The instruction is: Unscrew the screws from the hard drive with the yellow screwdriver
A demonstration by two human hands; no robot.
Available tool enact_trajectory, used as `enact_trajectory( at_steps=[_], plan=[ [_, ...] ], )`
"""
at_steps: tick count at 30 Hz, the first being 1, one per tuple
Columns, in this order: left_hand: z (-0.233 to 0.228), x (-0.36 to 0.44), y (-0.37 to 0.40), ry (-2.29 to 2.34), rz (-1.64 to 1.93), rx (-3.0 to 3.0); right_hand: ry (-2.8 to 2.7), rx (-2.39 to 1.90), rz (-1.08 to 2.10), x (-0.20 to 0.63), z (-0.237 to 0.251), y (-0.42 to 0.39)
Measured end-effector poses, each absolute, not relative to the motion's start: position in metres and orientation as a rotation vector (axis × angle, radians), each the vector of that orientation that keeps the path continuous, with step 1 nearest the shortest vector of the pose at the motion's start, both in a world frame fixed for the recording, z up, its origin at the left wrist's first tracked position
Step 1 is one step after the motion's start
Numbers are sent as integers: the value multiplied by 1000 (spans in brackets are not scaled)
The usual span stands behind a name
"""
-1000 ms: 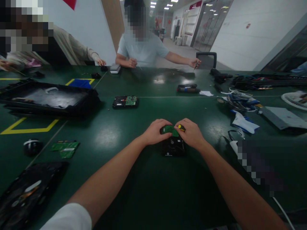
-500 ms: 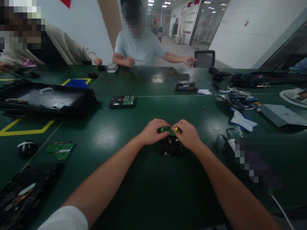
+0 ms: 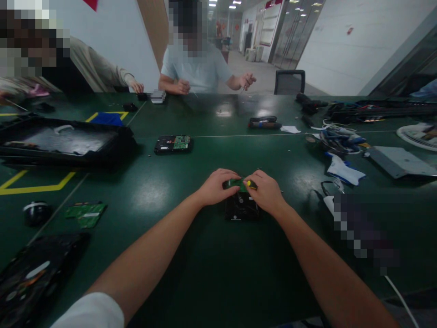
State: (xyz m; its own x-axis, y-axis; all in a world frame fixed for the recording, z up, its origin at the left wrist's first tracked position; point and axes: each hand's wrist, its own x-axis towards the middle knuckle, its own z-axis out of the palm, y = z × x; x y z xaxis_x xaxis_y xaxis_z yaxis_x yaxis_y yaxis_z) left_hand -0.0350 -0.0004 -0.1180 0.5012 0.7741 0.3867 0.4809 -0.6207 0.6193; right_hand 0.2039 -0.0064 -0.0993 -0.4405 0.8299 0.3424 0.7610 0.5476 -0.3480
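Observation:
A black hard drive (image 3: 241, 210) with a green circuit board (image 3: 236, 183) on its far half lies flat in front of me. My left hand (image 3: 220, 187) grips the drive's far left side, thumb across the circuit board and fingers over the far edge. In my right hand (image 3: 264, 189) is a screwdriver (image 3: 251, 184) with a yellow and black handle end, pinched over the board's right side. Its tip is hidden by the fingers.
Another hard drive (image 3: 173, 144) lies further off. To the left are a black frame (image 3: 116, 141), a loose green board (image 3: 87, 214), a mouse (image 3: 37, 213) and a black device (image 3: 41, 273). Gloves (image 3: 344, 168) and a metal plate (image 3: 404, 160) lie right. Two people sit opposite.
My hands keep their hold on the hard drive and screwdriver with hardly any movement. The person opposite has drawn one hand inward to the left. The view has shifted slightly.

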Motion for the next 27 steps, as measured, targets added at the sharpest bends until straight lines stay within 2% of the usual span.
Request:
enact_trajectory(
  at_steps=[6, 15, 27],
  plan=[
    [-117, -35, -1, 1035, 917, 2298, -2307, -1237, 222, 207, -96, -8],
    [-119, -36, 0, 1030, 914, 2303, -1884, -1300, 116, 216, -90, -2],
    [-113, -34, -5, 1190, 760, 2386, -1858, -903, -182, 216, -77, -12]
  ],
)
